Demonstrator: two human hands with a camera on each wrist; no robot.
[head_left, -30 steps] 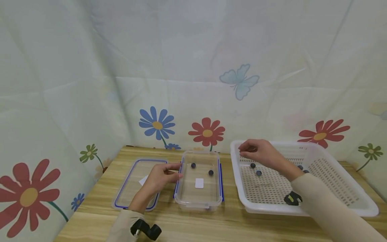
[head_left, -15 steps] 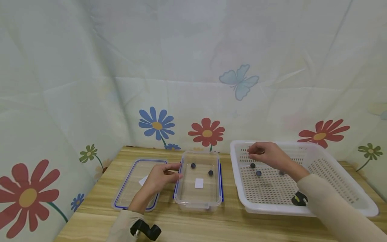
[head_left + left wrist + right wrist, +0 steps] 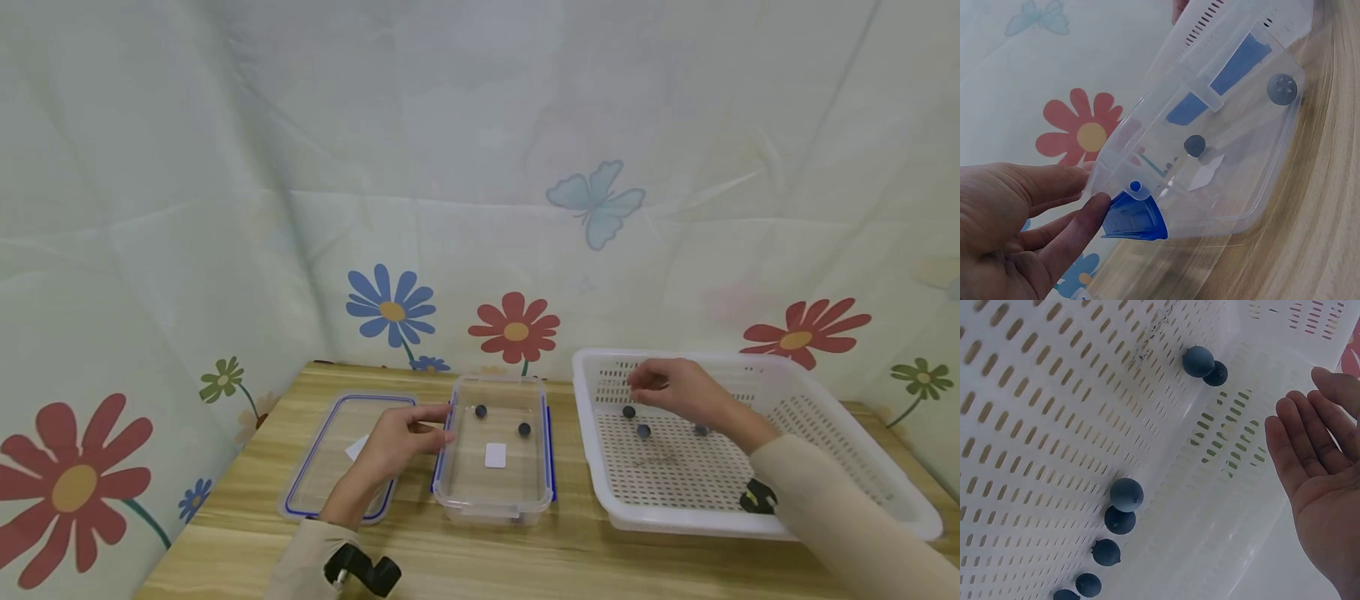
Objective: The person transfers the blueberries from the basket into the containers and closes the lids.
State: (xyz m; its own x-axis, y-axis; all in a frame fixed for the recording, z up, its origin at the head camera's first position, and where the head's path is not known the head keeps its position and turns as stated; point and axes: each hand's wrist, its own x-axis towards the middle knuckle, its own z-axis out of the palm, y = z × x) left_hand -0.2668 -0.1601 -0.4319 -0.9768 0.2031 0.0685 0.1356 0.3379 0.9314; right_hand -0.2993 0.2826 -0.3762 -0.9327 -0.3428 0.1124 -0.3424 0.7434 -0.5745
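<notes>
My left hand (image 3: 393, 442) pinches the left rim of a clear plastic storage box (image 3: 495, 504), its thumb at the top edge and a finger by the blue latch (image 3: 1135, 219). Inside the box lie a blueberry (image 3: 481, 412), another blueberry (image 3: 524, 429) and a white card (image 3: 495, 455). My right hand (image 3: 678, 387) hovers over the left back part of a white perforated basket (image 3: 592, 467). In the right wrist view its fingers (image 3: 1300, 434) are loosely bent, with nothing in them. Several blueberries (image 3: 1127, 495) lie in the basket below it.
A clear lid (image 3: 303, 462) with a blue seal lies on the wooden table (image 3: 465, 567), left of the box and partly under the left forearm. A flowered curtain (image 3: 420, 208) hangs behind the table.
My right hand has moved right and slightly down over the basket. The left hand and the box have stayed in place.
</notes>
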